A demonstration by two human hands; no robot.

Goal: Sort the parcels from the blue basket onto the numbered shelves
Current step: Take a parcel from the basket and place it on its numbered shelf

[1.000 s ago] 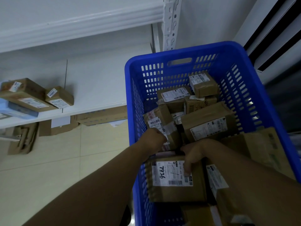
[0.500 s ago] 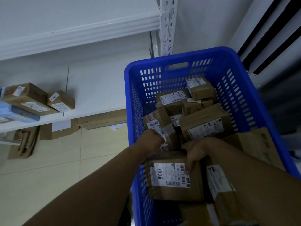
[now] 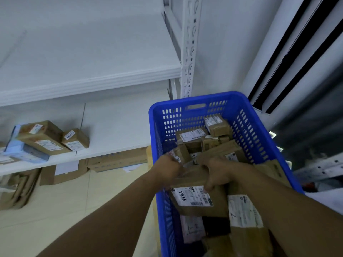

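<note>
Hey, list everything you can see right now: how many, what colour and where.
blue basket: one, blue, right of centre
parcel marked 7936: one, brown, near end of the basket
other parcels: several, overlapping, brown, inside the basket
shelf boxes: two, brown, lower shelf, left
pale blue packet: at least one, lower shelf, far left
shelves: two, white, left
floor cardboard: several pieces, brown, under the lower shelf
left hand: grips the 7936 parcel's left edge
right hand: grips its far edge

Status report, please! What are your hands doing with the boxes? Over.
Left hand, right hand both grip parcel marked 7936. Parcel inside blue basket. Other parcels packed around it.
</note>
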